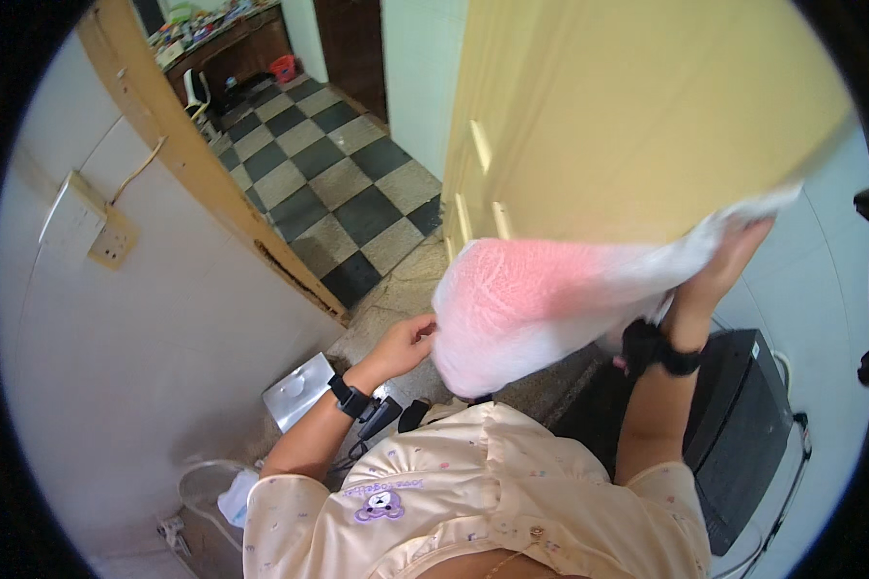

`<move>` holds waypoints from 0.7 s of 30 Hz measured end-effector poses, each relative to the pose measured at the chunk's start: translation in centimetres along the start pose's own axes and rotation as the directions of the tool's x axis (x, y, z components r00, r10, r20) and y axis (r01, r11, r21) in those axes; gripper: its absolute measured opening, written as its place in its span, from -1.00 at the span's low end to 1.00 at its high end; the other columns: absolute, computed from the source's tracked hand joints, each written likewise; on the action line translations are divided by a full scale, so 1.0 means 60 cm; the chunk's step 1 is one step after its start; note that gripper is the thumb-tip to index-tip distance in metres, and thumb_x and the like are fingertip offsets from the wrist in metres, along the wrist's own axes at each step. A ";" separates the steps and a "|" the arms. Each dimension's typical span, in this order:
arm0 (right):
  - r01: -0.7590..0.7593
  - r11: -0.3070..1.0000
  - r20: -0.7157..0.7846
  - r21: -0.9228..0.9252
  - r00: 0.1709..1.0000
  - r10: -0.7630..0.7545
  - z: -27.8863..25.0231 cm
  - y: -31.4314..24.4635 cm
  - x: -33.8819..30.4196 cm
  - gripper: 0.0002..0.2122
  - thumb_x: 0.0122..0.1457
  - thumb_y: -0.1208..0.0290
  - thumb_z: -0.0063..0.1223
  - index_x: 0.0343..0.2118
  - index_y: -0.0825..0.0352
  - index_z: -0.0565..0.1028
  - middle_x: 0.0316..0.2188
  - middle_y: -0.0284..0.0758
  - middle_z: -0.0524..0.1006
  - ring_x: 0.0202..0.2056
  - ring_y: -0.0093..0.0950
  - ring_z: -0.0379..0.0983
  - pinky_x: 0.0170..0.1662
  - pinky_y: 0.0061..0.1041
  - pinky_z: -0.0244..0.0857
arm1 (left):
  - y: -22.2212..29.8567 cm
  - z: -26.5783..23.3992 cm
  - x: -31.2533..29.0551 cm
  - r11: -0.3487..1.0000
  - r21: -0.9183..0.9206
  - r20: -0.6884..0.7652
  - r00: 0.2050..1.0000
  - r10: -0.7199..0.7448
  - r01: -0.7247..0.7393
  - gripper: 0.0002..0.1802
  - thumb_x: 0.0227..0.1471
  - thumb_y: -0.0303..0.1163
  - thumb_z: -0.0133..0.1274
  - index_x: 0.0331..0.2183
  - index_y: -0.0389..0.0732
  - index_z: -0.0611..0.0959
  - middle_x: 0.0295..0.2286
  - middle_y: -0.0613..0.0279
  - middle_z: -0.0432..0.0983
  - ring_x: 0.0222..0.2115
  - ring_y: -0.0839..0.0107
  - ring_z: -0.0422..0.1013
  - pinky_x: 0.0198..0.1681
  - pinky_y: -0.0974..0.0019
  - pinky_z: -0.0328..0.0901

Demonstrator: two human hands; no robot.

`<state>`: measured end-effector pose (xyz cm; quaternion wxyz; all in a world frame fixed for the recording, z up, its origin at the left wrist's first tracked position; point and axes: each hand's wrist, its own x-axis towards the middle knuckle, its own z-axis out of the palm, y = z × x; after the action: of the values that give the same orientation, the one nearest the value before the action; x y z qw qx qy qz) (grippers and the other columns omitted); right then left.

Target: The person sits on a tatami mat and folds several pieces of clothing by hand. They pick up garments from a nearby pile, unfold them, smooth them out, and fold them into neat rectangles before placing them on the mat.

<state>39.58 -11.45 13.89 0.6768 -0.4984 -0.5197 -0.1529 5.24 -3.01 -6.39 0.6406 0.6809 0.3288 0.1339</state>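
Nearest to me is my own cream shirt (473,473), with a purple bear patch on the chest. Past it, my left hand (396,349) reaches forward with the fingers partly curled, their tips at the left edge of a pink-and-white cloth (526,299) — whether they pinch it or only brush it, I cannot tell. My right hand (726,262) is raised higher and well out to the right, closed around the cloth's bunched white end, though the cloth hides some of its fingers. Between my two hands the cloth spreads out in the air in front of me, its middle pink and its left end hanging wide.

A dark strap circles each wrist. Below my right forearm stands a black boxy appliance (743,434); beside my left forearm, low down, lies a silvery panel (301,391).

Beyond the cloth rises a yellow door (647,106). Through the doorway I see a checkered floor (343,183) and — farthest off — a red container (283,68) near a cluttered table (224,41).
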 end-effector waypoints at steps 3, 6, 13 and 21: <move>-0.234 0.946 0.043 -0.224 0.968 0.249 -0.003 0.024 -0.133 -0.27 0.08 0.36 0.14 0.21 0.52 -0.01 0.13 -0.04 0.19 0.15 -0.26 0.14 0.22 -0.27 -0.02 | -0.008 0.007 0.013 0.958 0.281 -0.068 0.995 0.074 -0.052 -0.53 0.04 -0.29 0.10 -0.02 -0.28 0.52 -0.13 0.02 0.53 -0.13 0.31 0.46 -0.02 0.30 0.31; -0.565 0.779 0.112 -0.271 0.786 0.608 -0.032 0.079 -0.244 -0.25 0.03 0.46 0.22 0.21 0.50 0.00 0.12 -0.09 0.21 0.16 -0.28 0.14 0.20 -0.31 0.03 | 0.003 0.028 0.044 0.959 0.278 -0.034 0.998 -0.050 0.057 -0.59 0.04 -0.24 0.08 -0.11 -0.29 0.56 -0.29 0.03 0.57 -0.28 0.33 0.48 -0.16 0.27 0.35; -0.686 0.701 0.151 -0.196 0.685 0.713 -0.106 0.209 -0.311 -0.39 0.05 0.60 0.18 0.15 0.50 0.15 0.08 -0.12 0.31 0.09 -0.33 0.26 0.18 -0.35 0.09 | 0.028 0.084 0.123 0.914 0.398 0.209 0.978 -0.002 -0.083 -0.62 0.13 -0.22 0.01 -0.13 -0.31 0.56 -0.32 0.05 0.57 -0.34 0.26 0.49 -0.21 0.27 0.34; -0.639 0.732 0.195 -0.236 0.706 0.680 -0.155 0.280 -0.273 -0.50 0.09 0.59 0.12 0.09 0.53 0.22 0.03 -0.10 0.36 0.01 -0.30 0.33 0.12 -0.30 0.18 | 0.021 0.101 0.165 0.955 0.297 0.079 0.996 -0.037 0.011 -0.54 0.15 -0.15 0.01 -0.02 -0.26 0.52 -0.22 0.05 0.56 -0.23 0.31 0.48 -0.11 0.29 0.34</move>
<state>50.11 -16.67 -8.44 0.5699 -0.7168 -0.3800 0.1302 16.68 -1.58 -8.40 0.5460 0.7703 0.3261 0.0465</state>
